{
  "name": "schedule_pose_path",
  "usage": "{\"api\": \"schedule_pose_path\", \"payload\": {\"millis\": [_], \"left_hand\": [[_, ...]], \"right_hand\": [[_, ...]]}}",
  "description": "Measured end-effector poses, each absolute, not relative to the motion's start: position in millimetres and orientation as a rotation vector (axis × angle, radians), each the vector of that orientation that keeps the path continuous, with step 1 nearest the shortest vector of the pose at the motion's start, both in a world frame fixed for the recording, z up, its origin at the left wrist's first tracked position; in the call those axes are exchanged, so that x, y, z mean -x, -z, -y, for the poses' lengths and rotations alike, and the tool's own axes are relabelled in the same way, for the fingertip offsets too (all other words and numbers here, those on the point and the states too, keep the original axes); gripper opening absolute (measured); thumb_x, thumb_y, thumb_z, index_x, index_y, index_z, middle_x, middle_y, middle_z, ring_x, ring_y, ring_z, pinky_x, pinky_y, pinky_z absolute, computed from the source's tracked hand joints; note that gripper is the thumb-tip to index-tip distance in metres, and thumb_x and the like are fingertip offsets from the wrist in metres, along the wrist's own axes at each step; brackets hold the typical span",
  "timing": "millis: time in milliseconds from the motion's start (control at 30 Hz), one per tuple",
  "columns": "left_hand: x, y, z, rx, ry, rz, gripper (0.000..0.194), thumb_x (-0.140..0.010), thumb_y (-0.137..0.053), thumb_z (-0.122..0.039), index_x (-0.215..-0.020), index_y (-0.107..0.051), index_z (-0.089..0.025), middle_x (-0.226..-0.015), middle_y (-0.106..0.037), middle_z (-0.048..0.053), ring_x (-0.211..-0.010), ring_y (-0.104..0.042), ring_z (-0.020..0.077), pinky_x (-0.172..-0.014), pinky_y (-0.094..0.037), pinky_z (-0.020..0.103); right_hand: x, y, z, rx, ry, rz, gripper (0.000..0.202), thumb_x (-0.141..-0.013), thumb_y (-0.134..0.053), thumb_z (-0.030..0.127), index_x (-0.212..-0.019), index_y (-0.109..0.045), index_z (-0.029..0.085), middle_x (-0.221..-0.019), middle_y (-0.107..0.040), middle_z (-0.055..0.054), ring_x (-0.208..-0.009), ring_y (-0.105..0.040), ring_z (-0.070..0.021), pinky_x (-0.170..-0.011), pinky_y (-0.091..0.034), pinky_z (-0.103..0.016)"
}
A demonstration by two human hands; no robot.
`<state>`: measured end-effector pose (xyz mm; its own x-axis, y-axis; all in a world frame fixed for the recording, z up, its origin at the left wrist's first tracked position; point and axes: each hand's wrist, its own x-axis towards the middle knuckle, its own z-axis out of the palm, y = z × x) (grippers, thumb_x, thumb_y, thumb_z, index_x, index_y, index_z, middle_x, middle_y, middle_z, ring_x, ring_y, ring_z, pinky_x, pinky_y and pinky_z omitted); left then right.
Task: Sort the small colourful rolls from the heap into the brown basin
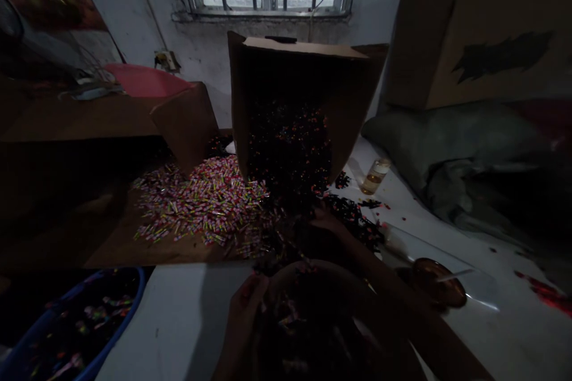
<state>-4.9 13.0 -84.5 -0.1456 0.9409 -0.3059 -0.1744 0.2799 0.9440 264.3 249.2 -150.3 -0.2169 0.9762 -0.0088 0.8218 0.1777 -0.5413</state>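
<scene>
Small dark pieces with red specks (pixel 290 149) spill from a tipped cardboard box (pixel 353 95) onto the table. My right hand (pixel 327 218) reaches to the dark pieces at the box's mouth; its fingers are too dark to make out. At the near edge, my left hand (pixel 250 297) is closed at the rim of a dark round container (pixel 308 268), its fingers bent against it. Some wrapped pieces show inside that container. Left of the box lies a wide heap of pink and yellow wrapped pieces (pixel 205 196).
At the lower left stands a blue-rimmed basket (pixel 142 286) with wrapped pieces. To the right are a small glass jar (pixel 375 177), an amber dish (pixel 438 283) and a greenish sack (pixel 447 137). A large carton (pixel 491 30) stands behind. A pink basin (pixel 147 80) sits back left.
</scene>
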Motion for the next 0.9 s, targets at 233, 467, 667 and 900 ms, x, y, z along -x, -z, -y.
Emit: {"api": "schedule_pose_path", "payload": {"millis": [233,467,667,900], "left_hand": [[0.9,88.9,-10.7,-0.721,-1.218,-1.298,0.049,-0.059,-0.085,-0.062,-0.070,-0.068,-0.017,-0.065,-0.058,-0.001,-0.064,-0.052,0.0145,-0.058,-0.042,0.023],[-0.6,89.3,-12.1,-0.724,-1.254,-1.277,0.052,-0.059,-0.084,-0.065,-0.069,-0.067,-0.017,-0.063,-0.056,-0.002,-0.062,-0.049,0.0135,-0.056,-0.040,0.022],[-1.9,84.7,-9.6,-0.685,-1.256,-1.245,0.057,-0.059,-0.082,-0.070,-0.068,-0.063,-0.017,-0.060,-0.051,-0.004,-0.059,-0.045,0.0124,-0.055,-0.038,0.022],[2.0,75.5,-5.2,-0.743,-1.208,-1.326,0.060,-0.056,-0.082,-0.071,-0.081,-0.071,-0.017,-0.070,-0.062,0.000,-0.068,-0.055,0.0166,-0.060,-0.043,0.023]], "right_hand": [[-240.3,149.0,-246.7,2.087,-0.620,2.016,0.044,-0.096,-0.065,0.036,-0.136,-0.056,0.020,-0.143,-0.054,-0.012,-0.124,-0.058,-0.0298,-0.102,-0.051,-0.054],[-248.0,112.1,-251.6,1.856,-0.762,1.849,0.039,-0.095,-0.066,0.035,-0.130,-0.059,0.018,-0.131,-0.062,-0.010,-0.114,-0.063,-0.0264,-0.097,-0.054,-0.050],[-254.1,90.6,-244.0,1.532,-0.890,1.433,0.061,-0.073,-0.074,0.027,-0.130,-0.051,0.027,-0.116,-0.069,0.000,-0.117,-0.061,-0.0264,-0.102,-0.050,-0.043],[-253.0,102.2,-227.2,1.248,-1.128,0.983,0.049,-0.090,-0.064,0.040,-0.135,-0.050,0.028,-0.130,-0.064,-0.006,-0.113,-0.064,-0.0252,-0.093,-0.056,-0.042]]}}
